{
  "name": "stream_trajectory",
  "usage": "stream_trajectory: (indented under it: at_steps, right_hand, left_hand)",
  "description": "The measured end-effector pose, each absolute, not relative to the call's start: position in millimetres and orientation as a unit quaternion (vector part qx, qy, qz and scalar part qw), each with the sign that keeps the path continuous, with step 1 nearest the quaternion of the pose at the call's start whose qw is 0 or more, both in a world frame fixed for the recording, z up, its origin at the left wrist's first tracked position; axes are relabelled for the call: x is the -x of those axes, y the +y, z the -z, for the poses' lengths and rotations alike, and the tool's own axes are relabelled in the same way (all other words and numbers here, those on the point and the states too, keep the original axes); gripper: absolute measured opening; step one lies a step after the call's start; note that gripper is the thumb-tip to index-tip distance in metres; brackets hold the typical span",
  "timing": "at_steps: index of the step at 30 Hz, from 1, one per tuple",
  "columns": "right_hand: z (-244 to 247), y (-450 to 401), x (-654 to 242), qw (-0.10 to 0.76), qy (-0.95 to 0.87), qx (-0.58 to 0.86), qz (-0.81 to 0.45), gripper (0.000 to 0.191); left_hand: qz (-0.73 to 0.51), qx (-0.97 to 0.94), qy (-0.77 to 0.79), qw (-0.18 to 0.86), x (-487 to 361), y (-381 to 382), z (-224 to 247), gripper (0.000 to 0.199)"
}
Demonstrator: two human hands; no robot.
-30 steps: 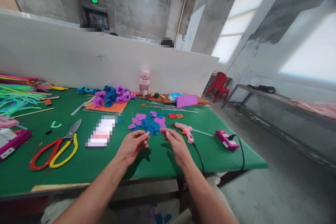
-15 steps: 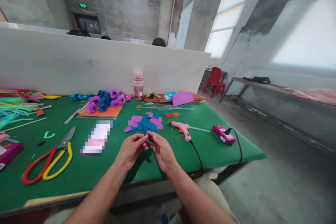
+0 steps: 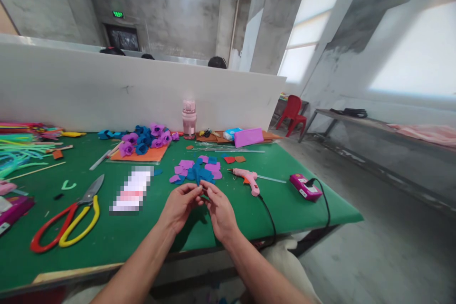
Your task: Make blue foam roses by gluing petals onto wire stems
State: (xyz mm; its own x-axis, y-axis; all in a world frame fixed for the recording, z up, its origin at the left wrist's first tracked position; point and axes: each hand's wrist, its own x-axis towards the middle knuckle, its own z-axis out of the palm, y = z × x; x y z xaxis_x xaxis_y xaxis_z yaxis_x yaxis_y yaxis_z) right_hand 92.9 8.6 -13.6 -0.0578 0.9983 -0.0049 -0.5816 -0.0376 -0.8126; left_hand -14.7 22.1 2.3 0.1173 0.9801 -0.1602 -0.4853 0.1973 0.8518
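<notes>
My left hand (image 3: 183, 203) and my right hand (image 3: 219, 209) meet near the front edge of the green table (image 3: 149, 235). Fingertips of both are pinched around a small blue paper piece (image 3: 198, 180), whose lower part the fingers hide. Just beyond them lie blue and purple paper petals (image 3: 214, 167), spread in a loose pile. To the right of the pile rests a pink glue gun (image 3: 249, 179) with a clear stick in its back. Purple and blue paper flowers (image 3: 144, 139) lie on an orange sheet (image 3: 156, 154) at the back.
Large scissors (image 3: 73, 221) with red and yellow handles lie left. A pink bottle (image 3: 189, 118) stands before the white partition (image 3: 142, 90). At the right is a magenta box (image 3: 305, 187) with a black cable. Coloured strips (image 3: 21, 152) fill the far left.
The view has shifted slightly, so the table things sit a little lower in it. Both hands stay together at the blue paper, with only small finger movement.
</notes>
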Motion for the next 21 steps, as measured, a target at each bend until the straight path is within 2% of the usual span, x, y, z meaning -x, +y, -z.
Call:
stream_trajectory:
  at_steps: [21]
  right_hand:
    - [14.2, 4.1, -96.1, 0.605, -0.509, 0.371, -0.486, 0.029]
  left_hand:
    - [-0.556, -0.302, 0.378, 0.676, 15.1, 20.6, -3.6, 0.027]
